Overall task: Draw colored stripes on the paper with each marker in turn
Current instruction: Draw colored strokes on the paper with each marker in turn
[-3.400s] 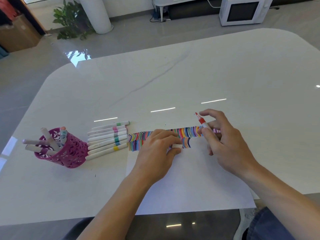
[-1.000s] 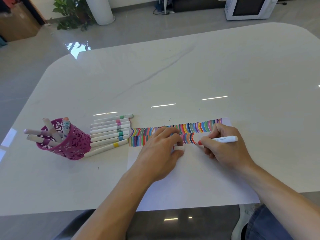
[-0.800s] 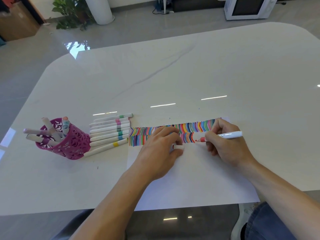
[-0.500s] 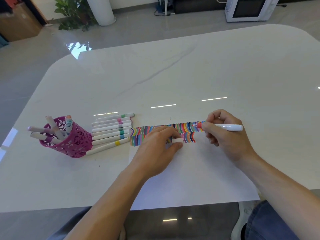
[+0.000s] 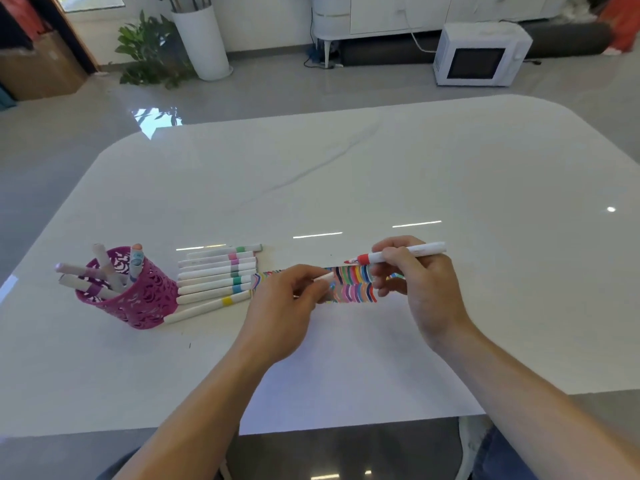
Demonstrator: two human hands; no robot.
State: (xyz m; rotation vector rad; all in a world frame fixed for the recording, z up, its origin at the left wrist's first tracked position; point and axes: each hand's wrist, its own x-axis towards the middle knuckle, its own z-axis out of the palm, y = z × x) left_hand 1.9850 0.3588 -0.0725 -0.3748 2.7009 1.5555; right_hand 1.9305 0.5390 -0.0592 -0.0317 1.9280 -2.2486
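Right grip (image 5: 423,289) holds white, red-tipped marker (image 5: 427,250); left grip (image 5: 287,306), its cap (image 5: 323,278).

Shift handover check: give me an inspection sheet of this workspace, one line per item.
Surface: glossy white table.
Job's things: paper with colored stripes along far edge; uncapped red marker; row of capped markers beside it; more in pink mesh holder.
Clutter: nothing seen.
Grippers: left hand pinches white cap; right hand grips the red marker.
Cables: white cord behind microwave.
Surroundings: microwave on floor, potted plant, cardboard box.
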